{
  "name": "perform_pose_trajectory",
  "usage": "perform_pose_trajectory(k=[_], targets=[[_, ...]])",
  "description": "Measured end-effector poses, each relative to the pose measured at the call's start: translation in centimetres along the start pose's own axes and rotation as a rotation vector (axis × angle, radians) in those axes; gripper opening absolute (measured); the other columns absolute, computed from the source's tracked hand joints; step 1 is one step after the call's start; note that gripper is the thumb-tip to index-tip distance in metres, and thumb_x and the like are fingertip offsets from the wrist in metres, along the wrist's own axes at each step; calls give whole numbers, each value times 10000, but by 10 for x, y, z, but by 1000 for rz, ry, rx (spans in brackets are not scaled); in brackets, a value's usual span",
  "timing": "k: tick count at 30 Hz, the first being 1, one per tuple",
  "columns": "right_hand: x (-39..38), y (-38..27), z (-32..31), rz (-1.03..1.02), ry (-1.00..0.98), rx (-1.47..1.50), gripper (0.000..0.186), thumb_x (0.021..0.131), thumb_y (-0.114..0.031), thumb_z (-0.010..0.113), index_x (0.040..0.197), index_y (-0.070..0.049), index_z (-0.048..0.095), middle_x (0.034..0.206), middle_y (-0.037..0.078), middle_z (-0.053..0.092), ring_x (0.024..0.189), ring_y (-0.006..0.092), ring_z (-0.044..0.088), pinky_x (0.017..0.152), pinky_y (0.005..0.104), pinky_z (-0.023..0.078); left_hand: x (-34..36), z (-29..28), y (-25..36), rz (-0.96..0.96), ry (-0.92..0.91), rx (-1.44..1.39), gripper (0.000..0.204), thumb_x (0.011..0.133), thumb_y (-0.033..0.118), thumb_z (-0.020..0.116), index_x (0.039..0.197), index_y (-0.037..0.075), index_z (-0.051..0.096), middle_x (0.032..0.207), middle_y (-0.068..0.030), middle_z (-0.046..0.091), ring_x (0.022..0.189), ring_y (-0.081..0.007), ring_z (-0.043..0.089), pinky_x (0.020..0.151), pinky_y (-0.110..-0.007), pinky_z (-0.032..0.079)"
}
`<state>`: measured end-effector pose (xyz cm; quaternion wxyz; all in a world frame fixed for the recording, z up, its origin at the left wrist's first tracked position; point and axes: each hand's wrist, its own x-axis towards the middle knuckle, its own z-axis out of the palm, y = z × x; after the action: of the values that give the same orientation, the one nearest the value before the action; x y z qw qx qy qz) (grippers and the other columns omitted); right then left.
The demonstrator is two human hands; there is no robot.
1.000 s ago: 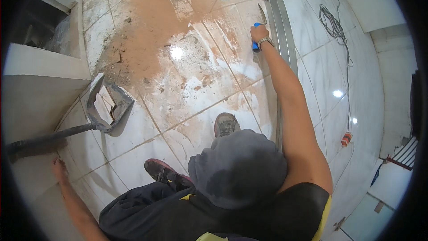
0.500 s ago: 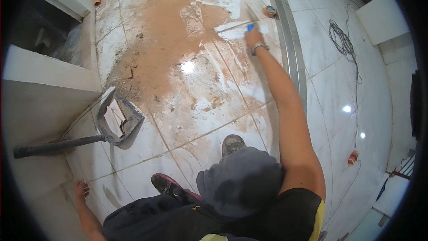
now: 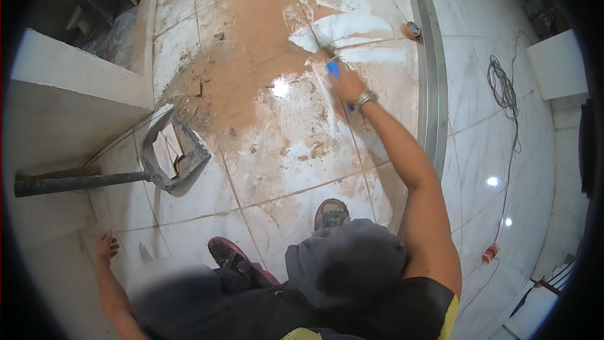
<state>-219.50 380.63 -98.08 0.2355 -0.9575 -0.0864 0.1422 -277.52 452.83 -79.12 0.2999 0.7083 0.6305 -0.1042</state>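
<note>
My right hand (image 3: pixel 348 85) has slid left off the metal rail (image 3: pixel 433 88), gripping the blue scraper (image 3: pixel 334 69) against the far floor tiles (image 3: pixel 283 145). My left hand (image 3: pixel 105 247) rests spread open on the near-left floor, beside the shovel (image 3: pixel 165 154).

Glossy pale marble-look floor tiles (image 3: pixel 484 151) reflect ceiling lights, partly dulled by matt, gritty reddish-brown dust (image 3: pixel 245 56) and chalky white smears (image 3: pixel 352 25). A smooth blue plastic scraper handle (image 3: pixel 334 69) sits in the right hand (image 3: pixel 347 85). A dull grey metal shovel (image 3: pixel 167 154) holds matt broken tile pieces.
</note>
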Motion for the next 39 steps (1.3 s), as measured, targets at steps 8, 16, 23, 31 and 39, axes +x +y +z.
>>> perform_pose_trajectory(k=[8, 16, 23, 31, 39], targets=[[17, 100, -34, 316, 164, 2, 543, 929, -358, 579, 1212, 98, 498, 1099, 321, 659, 1022, 457, 659, 889, 508, 534, 11, -7, -46, -101, -69, 100, 331, 977, 373, 559, 1189, 119, 548, 991, -69, 628, 752, -214, 622, 642, -384, 478], [-67, -6, -2, 75, 97, -76, 520, 926, -410, 522, 1205, 29, 539, 1035, 301, 680, 952, 467, 675, 859, 540, 535, 43, -2, 11, 140, -95, -37, 360, 979, 366, 558, 1272, 159, 553, 998, -37, 632, 820, -186, 622, 704, -360, 474], [-44, 124, -38, 542, 294, -18, 582, 911, -362, 561, 1265, 93, 485, 1114, 326, 656, 1026, 425, 671, 875, 509, 535, 68, 31, -53, 41, -96, 12, 463, 959, 396, 573, 1340, 136, 527, 1013, -41, 640, 829, -194, 626, 695, -360, 488], [-106, -27, 61, 0, -32, -41, 559, 903, -392, 575, 1211, 65, 485, 965, 307, 686, 903, 467, 674, 814, 535, 534, 81, 60, 35, 517, -223, -190, 629, 898, 256, 599, 1488, 136, 419, 1056, -37, 666, 756, -105, 610, 607, -253, 465], [-125, -45, -10, -191, -157, -124, 448, 912, -437, 613, 1038, -10, 557, 740, 198, 659, 659, 333, 671, 609, 459, 511, -31, 47, 156, 786, -455, -184, 961, 880, 538, 661, 1594, 128, 167, 1634, -118, 230, 1481, -335, 251, 1189, -549, 195]])
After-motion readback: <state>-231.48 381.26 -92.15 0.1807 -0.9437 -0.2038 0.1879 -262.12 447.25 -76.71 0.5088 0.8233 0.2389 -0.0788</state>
